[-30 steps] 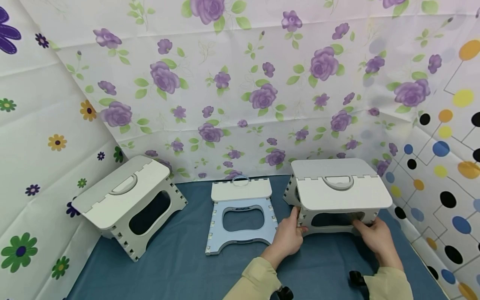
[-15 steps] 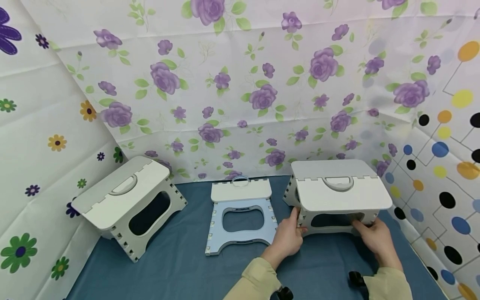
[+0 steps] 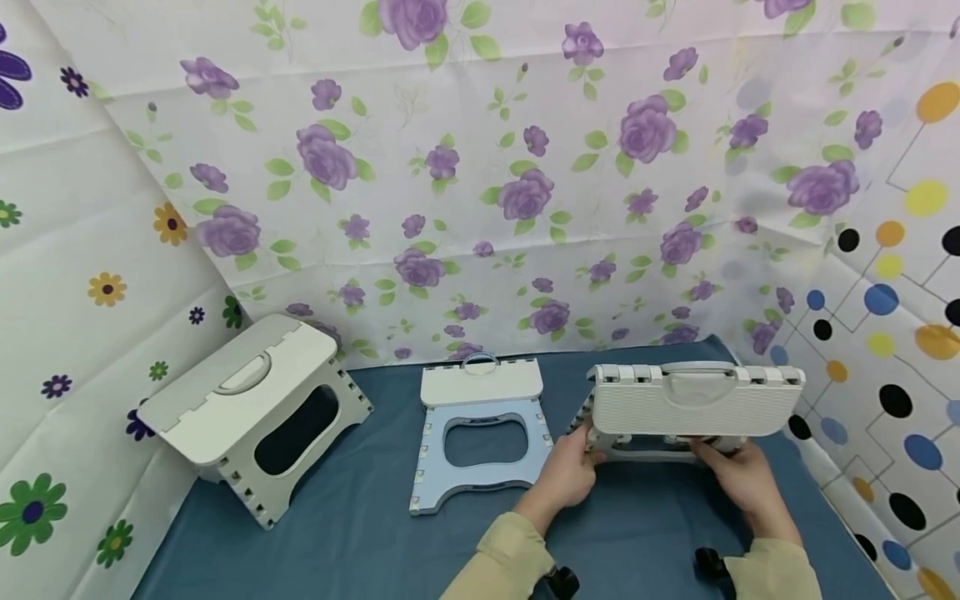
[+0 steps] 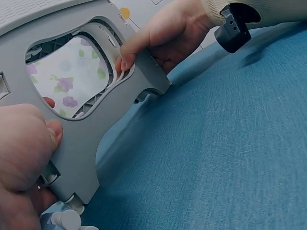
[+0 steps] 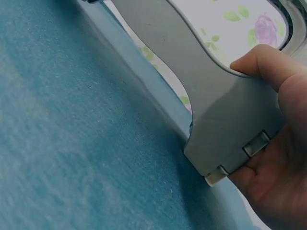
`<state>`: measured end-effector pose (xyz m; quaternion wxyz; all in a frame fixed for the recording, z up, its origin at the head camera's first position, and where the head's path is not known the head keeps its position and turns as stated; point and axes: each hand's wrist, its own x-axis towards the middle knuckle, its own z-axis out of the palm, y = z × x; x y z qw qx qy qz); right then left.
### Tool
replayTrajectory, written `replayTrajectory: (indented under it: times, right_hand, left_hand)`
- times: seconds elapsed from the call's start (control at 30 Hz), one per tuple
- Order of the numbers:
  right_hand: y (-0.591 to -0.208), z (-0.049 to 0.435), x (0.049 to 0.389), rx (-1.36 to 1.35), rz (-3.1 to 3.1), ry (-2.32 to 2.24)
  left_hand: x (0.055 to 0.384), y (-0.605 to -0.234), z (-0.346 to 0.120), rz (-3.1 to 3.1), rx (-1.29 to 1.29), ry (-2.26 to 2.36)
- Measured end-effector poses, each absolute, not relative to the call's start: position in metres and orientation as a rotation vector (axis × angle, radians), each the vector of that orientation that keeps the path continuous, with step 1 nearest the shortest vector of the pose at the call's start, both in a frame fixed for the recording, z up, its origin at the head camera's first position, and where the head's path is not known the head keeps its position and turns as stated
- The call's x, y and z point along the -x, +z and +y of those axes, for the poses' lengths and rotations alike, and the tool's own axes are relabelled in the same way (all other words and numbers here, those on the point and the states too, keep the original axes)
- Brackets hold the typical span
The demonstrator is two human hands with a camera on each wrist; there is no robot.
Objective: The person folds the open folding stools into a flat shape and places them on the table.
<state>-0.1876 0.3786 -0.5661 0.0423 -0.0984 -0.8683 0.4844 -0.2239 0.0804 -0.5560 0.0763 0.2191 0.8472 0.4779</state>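
At the right of the table, a white-and-grey folding step stool [image 3: 697,408] stands partly folded, its top bent along the hinge and its handle [image 3: 699,385] uppermost. My left hand [image 3: 564,471] grips the left side of its front leg panel. My right hand [image 3: 750,483] holds the right side of that panel, with the thumb in the oval cut-out, as the right wrist view shows beside the grey leg panel [image 5: 211,86]. From the left wrist view, both hands are seen on the panel, the left hand [image 4: 21,153] nearest. Whether the feet touch the cloth I cannot tell.
A blue-and-white folding stool [image 3: 480,442] lies folded flat near my left hand. Further left, another white stool [image 3: 247,408] stands unfolded. Blue cloth [image 3: 360,533] covers the table, and a floral curtain [image 3: 450,208] hangs behind it.
The right stool's flat top has bent at the hinge, its front half tilting down and the handle edge rising. The stool has become narrower front to back. Both hands keep their grip, shifted slightly left.
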Motion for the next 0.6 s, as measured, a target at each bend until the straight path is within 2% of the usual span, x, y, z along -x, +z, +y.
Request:
replayTrajectory:
  times: [0.6]
  right_hand:
    - [-0.5677,0.3686,0.1943,0.251,-2.539,1.595]
  left_hand:
    - [0.2231,-0.5525,0.0825,2.573,-0.569,1.455]
